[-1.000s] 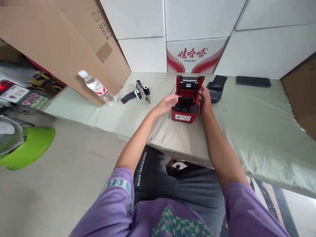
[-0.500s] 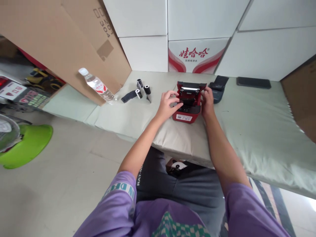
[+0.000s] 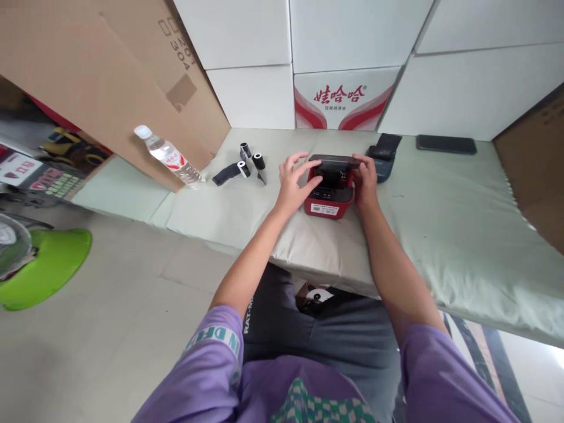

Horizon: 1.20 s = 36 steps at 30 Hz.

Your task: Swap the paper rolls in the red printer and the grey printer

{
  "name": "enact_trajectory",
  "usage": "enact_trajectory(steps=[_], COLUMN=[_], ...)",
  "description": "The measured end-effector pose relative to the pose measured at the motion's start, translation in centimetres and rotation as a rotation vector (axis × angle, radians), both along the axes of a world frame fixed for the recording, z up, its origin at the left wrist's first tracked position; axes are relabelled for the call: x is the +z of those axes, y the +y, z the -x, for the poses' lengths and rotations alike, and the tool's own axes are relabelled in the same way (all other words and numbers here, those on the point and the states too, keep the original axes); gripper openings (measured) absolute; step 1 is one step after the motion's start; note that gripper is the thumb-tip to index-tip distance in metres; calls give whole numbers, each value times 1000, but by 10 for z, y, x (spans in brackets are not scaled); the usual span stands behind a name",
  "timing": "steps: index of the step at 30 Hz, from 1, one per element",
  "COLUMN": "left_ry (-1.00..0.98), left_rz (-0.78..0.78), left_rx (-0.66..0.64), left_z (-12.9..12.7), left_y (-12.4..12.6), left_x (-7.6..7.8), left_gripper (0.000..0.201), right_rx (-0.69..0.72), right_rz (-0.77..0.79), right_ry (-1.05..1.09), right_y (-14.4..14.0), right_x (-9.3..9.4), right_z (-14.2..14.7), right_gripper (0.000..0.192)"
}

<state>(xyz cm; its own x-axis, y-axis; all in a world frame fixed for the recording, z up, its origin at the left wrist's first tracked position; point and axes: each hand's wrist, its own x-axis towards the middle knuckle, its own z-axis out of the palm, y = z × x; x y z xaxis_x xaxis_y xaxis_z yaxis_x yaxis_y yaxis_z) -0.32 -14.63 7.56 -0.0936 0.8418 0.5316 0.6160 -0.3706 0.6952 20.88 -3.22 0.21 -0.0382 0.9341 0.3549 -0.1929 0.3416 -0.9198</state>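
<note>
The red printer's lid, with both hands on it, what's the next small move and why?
Probably press the lid down onto the red printer until it seats: it sits lowered but seemingly not quite flush, with the left hand and right hand flanking it.

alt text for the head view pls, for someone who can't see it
A person's left hand and right hand flank a small red plastic printer with its dark lid partly lowered, on a pale cloth-covered table.
</note>
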Motion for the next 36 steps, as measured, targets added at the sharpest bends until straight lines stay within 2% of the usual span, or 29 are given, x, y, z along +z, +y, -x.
enact_trajectory(steps=[3,6,11,14,19,22,30,36], left_ry=[-132,-327,-468,-559,-737,-775,-670,-619], left_rz=[-4,58,336,457,404,363,348,326], left_rx=[-6,5,-112,-165,-256,-267,-272,-269], left_z=[4,11,16,11,0,-2,-1,-2], left_y=[8,20,40,47,51,52,50,50], left_x=[-6,-17,-32,-38,-51,-59,-62,-60], left_gripper=[60,64,62,61,70,73,80,74], right_rx=[-54,-84,-72,-81,54,110,127,158], right_rz=[1,-17,-43,-32,114,138,129,112], right_ry=[65,70,37,8,93,107,96,118], right_y=[-3,-4,1,4,3,0,-2,-5], right_x=[4,5,0,-4,-8,-7,-6,-4], right_z=[2,4,3,3,6,7,4,3], right_gripper=[58,57,47,50,64,63,66,65])
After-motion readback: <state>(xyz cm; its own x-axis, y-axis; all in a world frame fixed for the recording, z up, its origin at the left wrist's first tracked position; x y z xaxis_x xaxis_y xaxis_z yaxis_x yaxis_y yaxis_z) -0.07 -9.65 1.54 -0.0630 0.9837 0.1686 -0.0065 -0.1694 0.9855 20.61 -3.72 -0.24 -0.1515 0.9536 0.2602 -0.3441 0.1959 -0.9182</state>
